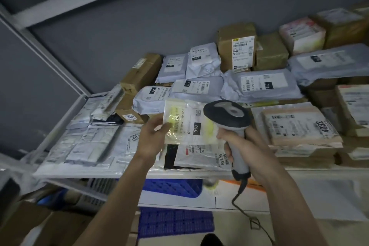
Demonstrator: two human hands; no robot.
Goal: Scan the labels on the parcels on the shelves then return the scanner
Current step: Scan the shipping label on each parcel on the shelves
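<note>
Two bare forearms reach up from the bottom edge toward a white metal shelf (pixel 127 174); below it sit blue perforated plastic crates (pixel 175 223). Right hand (pixel 246 147) wraps its fingers round the grip of a grey and black handheld barcode scanner (pixel 229 120), its dark cable (pixel 239 193) hanging down; the scanner head sits just over the right edge of a clear plastic parcel with a white label marked 010 (pixel 187 122). Left hand (pixel 152 136) pinches that parcel's left edge, holding it tilted above a grey bag marked 83-5-25 (pixel 201 157); behind lie grey mailer bags (pixel 263 86), then brown cardboard boxes (pixel 236 46) against a dark grey wall (pixel 139 26).
</note>
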